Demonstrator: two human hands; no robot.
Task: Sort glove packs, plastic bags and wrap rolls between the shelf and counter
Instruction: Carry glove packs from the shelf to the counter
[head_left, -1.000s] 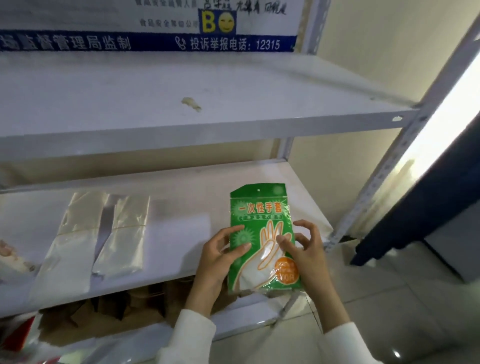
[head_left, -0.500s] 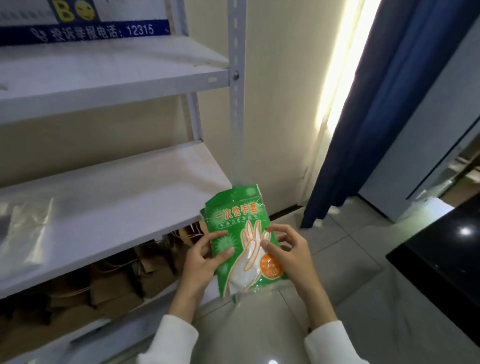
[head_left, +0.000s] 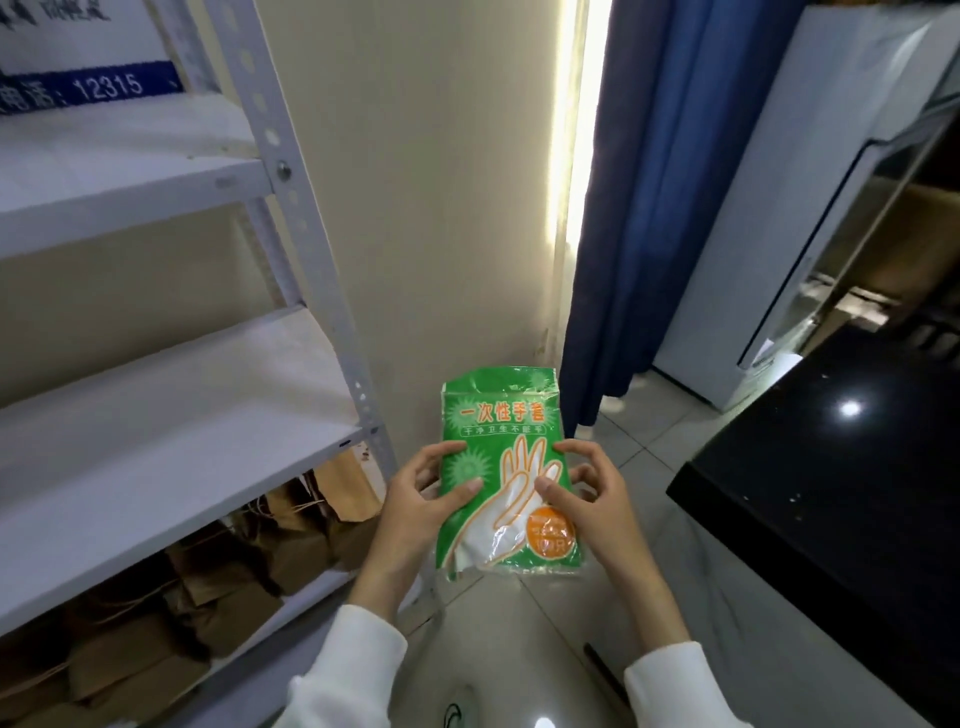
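A green glove pack (head_left: 506, 467) with a white hand drawing and an orange sticker is held upright in front of me, above the floor. My left hand (head_left: 421, 499) pinches its left edge, thumb on the front and fingers behind. My right hand (head_left: 587, 491) pinches its right edge the same way. The pack is away from the white metal shelf (head_left: 171, 441) on the left and short of the black counter (head_left: 831, 499) on the right.
Brown paper bags (head_left: 218, 571) fill the shelf's bottom level. A blue curtain (head_left: 654, 197) hangs ahead beside a lit gap, and a white glass-door cabinet (head_left: 810, 218) stands at the right. Pale tiled floor (head_left: 524, 649) lies below my hands.
The view has swung right, away from the shelf toward the curtain and counter. Both hands keep the same hold on the glove pack, which has moved off the middle shelf.
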